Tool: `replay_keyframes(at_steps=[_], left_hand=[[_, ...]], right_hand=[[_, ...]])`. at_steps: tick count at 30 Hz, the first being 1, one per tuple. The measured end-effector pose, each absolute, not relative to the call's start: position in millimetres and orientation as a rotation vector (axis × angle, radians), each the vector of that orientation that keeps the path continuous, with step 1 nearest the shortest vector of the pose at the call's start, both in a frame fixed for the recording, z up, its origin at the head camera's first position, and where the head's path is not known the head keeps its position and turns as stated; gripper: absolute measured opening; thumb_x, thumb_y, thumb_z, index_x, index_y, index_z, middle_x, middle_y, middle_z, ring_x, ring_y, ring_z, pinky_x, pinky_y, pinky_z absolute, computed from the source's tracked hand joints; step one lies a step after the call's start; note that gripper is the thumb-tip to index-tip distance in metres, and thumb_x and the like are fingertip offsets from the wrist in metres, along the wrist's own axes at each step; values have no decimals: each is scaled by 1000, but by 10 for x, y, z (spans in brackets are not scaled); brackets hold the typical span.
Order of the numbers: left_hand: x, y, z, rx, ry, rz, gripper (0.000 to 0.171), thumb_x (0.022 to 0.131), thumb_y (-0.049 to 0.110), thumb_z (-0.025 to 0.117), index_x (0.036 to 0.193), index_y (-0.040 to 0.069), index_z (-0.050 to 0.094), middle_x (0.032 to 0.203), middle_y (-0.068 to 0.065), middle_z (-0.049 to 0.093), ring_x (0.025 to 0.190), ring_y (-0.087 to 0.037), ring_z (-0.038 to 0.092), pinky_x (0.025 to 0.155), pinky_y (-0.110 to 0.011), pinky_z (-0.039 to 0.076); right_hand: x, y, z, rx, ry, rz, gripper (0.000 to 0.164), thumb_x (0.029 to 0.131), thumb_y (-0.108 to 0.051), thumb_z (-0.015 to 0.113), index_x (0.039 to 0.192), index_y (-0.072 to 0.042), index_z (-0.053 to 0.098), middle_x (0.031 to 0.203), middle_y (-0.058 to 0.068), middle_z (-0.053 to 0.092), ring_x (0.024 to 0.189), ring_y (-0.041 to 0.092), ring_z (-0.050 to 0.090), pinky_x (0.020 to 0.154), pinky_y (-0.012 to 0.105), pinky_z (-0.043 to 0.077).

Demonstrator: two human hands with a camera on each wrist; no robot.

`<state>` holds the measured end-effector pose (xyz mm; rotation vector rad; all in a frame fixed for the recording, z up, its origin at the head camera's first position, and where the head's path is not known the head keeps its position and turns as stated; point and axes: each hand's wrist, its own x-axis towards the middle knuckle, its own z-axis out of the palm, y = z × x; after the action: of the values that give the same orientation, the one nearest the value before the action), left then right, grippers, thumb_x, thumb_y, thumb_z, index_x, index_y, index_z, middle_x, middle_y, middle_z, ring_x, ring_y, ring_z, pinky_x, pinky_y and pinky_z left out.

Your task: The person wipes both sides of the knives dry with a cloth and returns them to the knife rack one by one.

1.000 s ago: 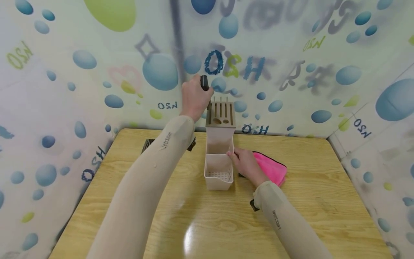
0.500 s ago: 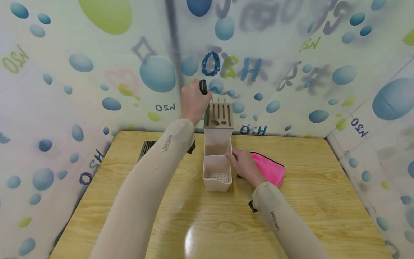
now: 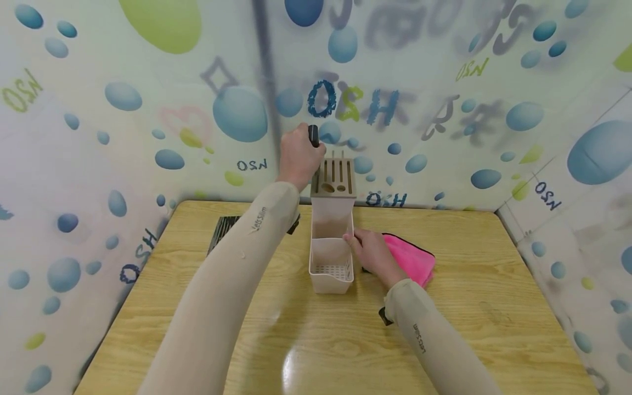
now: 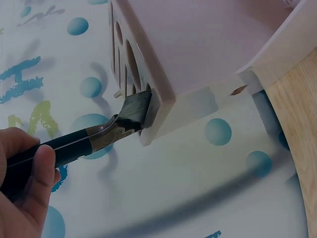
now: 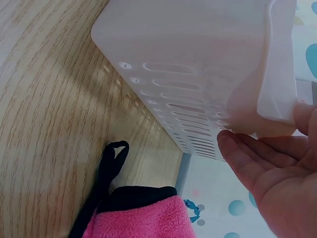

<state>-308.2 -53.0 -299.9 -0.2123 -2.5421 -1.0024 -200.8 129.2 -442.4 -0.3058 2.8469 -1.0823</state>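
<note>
A pale pink plastic knife holder stands upright on the table, its brown slotted top at the back and a lower perforated compartment in front. My left hand grips the black handle of a knife above that top. In the left wrist view the wide part of the blade enters an outer slot; the rest is hidden inside. With the thumb over the rim and the fingers outside, my right hand pinches the holder's right side wall.
Behind my right hand lies a pink cloth with black edging and a loop. A dark striped item lies at the left, partly covered by my left forearm. The printed wall rises directly behind the wooden table.
The head view has shifted slightly. My left hand still holds the knife at the slot, the handle tilting only a little. My right hand keeps its grip on the holder.
</note>
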Motion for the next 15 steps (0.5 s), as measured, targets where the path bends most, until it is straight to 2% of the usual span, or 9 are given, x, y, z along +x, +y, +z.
replay_keyframes(at_steps=[5, 8, 11, 15], left_hand=[[-3084, -544, -2975, -182, -2583, -987, 15, 97, 12, 67, 101, -1, 63, 90, -18, 66, 77, -29, 60, 66, -35, 49], [-3074, -557, -2966, -169, -2600, -1006, 14, 97, 12, 67, 100, -1, 62, 88, -17, 64, 77, -29, 57, 65, -35, 47], [-3062, -567, -2954, -163, -2613, -1017, 16, 97, 14, 69, 101, -1, 62, 89, -16, 64, 79, -28, 58, 67, -35, 49], [-3039, -600, -2963, -184, -2619, -1066, 22, 95, 17, 75, 103, 1, 62, 94, -15, 66, 84, -29, 62, 72, -38, 53]], right_hand=[[-1992, 1278, -4423, -316, 2860, -1102, 31, 108, -27, 56, 120, -3, 72, 74, 5, 57, 78, 23, 55, 72, 38, 46], [-1987, 1264, -4418, -312, 2856, -1110, 30, 108, -27, 56, 115, -3, 73, 73, 4, 56, 78, 23, 55, 72, 37, 46], [-1989, 1262, -4420, -298, 2847, -1112, 29, 108, -28, 56, 111, -4, 73, 69, 3, 48, 73, 21, 52, 68, 36, 44], [-1997, 1274, -4434, -288, 2852, -1107, 31, 108, -28, 55, 114, -4, 73, 68, 2, 49, 71, 20, 51, 67, 35, 44]])
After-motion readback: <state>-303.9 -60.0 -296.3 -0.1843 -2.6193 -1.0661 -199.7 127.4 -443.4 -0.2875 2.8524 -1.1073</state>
